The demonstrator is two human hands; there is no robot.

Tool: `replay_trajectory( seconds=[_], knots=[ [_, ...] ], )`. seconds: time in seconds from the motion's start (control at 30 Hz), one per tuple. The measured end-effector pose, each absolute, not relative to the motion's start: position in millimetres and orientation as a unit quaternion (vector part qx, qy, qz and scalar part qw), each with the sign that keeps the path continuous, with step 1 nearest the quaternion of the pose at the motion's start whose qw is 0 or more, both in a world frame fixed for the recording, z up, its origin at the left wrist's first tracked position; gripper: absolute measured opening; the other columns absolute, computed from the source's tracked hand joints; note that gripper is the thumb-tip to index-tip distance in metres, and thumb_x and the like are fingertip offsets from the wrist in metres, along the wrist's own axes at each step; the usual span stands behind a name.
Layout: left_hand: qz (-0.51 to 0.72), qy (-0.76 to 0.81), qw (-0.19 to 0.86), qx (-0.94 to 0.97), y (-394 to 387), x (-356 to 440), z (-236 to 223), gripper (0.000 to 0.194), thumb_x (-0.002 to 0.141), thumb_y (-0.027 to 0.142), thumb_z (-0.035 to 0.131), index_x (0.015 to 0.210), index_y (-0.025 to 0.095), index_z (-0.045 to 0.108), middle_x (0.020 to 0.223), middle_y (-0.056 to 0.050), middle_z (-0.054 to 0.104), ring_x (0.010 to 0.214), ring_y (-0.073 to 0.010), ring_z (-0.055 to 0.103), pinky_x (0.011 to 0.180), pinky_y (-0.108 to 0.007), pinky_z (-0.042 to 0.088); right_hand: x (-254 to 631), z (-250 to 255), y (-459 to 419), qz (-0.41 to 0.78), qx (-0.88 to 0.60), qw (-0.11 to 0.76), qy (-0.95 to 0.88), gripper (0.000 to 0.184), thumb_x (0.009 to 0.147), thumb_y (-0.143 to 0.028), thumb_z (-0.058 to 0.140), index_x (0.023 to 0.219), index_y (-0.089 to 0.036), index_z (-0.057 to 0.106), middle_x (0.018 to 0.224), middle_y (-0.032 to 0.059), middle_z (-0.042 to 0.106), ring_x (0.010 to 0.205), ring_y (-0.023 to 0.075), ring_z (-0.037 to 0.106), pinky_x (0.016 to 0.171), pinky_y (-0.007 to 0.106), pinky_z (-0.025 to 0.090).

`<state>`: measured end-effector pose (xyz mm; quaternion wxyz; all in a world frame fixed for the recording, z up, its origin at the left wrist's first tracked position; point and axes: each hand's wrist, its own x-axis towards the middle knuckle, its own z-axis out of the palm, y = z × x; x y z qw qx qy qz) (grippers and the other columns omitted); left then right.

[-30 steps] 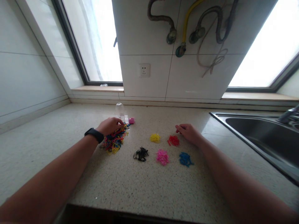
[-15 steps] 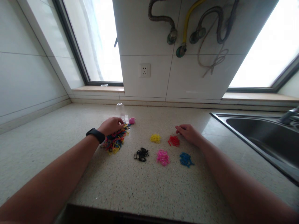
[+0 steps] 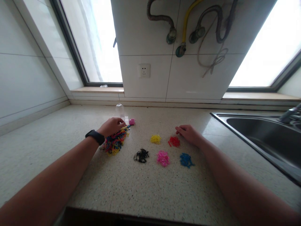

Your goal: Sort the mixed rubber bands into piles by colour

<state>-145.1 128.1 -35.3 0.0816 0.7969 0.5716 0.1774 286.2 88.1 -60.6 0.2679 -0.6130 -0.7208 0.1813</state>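
My left hand (image 3: 113,125), with a dark band on its wrist, rests over the far end of a mixed pile of coloured rubber bands (image 3: 115,142). Thumb and forefinger are pinched together there; whatever they hold is too small to make out. Just beyond stand a clear plastic bottle (image 3: 119,110) and a small pink object (image 3: 132,121). My right hand (image 3: 187,133) lies beside the red rubber bands (image 3: 174,141), fingers curled closed, contents hidden. Nearby are separate heaps of yellow (image 3: 155,139), black (image 3: 141,155), pink (image 3: 163,158) and blue rubber bands (image 3: 186,160).
The speckled countertop (image 3: 113,185) ends at a dark front edge. On the right is a steel sink (image 3: 221,118) with a faucet (image 3: 291,114). A tiled wall behind carries a socket (image 3: 144,71), pipe valves and hoses, between two windows.
The whole view has shifted slightly, so everything sits a little further left. Both hands stay in nearly the same places, and the heaps look unchanged.
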Motion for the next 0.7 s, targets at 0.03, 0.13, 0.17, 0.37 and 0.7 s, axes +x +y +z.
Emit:
replay_trajectory(
  seconds=[0.03, 0.13, 0.17, 0.37, 0.7],
  knots=[
    [0.185, 0.571, 0.090, 0.795, 127.5, -144.6, -34.6, 0.035, 0.095, 0.046, 0.054, 0.098, 0.013, 0.064, 0.087, -0.004, 0.064, 0.077, -0.0152, 0.061, 0.075, -0.035, 0.053, 286.3, -60.7, 88.2, 0.179, -0.613, 0.268, -0.722, 0.050, 0.089, -0.054, 0.044, 0.075, -0.016, 0.073, 0.062, 0.0038, 0.063, 0.057, 0.0153, 0.052, 0.058, 0.029, 0.037],
    [0.216, 0.563, 0.125, 0.788, 124.5, -140.0, -30.5, 0.034, 0.094, 0.046, 0.055, 0.096, 0.013, 0.065, 0.087, -0.004, 0.065, 0.078, -0.0155, 0.061, 0.077, -0.035, 0.052, 286.5, -61.4, 88.6, 0.178, -0.611, 0.270, -0.723, 0.050, 0.089, -0.053, 0.045, 0.075, -0.015, 0.074, 0.061, 0.0039, 0.063, 0.056, 0.0152, 0.052, 0.058, 0.029, 0.037],
    [0.229, 0.558, 0.141, 0.785, 122.8, -136.8, -28.4, 0.034, 0.093, 0.046, 0.056, 0.094, 0.013, 0.065, 0.086, -0.004, 0.065, 0.077, -0.0155, 0.061, 0.076, -0.035, 0.051, 286.5, -61.7, 88.8, 0.179, -0.610, 0.271, -0.723, 0.050, 0.089, -0.053, 0.045, 0.074, -0.015, 0.074, 0.061, 0.0039, 0.063, 0.056, 0.0151, 0.052, 0.058, 0.029, 0.037],
    [0.322, 0.503, 0.296, 0.746, 101.9, -95.5, -13.7, 0.038, 0.088, 0.050, 0.058, 0.094, 0.014, 0.070, 0.078, -0.004, 0.066, 0.067, -0.0125, 0.054, 0.062, -0.026, 0.041, 286.9, -63.9, 90.7, 0.193, -0.610, 0.272, -0.719, 0.050, 0.090, -0.054, 0.045, 0.075, -0.016, 0.073, 0.061, 0.0031, 0.062, 0.056, 0.0150, 0.051, 0.057, 0.028, 0.036],
    [0.393, 0.346, 0.593, 0.612, 39.7, -27.1, 2.9, 0.030, 0.086, 0.046, 0.063, 0.086, 0.016, 0.059, 0.055, 0.008, 0.028, 0.046, -0.0058, 0.023, 0.044, -0.023, 0.017, 287.2, -64.8, 91.6, 0.184, -0.610, 0.262, -0.725, 0.051, 0.090, -0.055, 0.044, 0.076, -0.016, 0.074, 0.061, 0.0029, 0.063, 0.055, 0.0144, 0.051, 0.056, 0.028, 0.036]
  ],
)
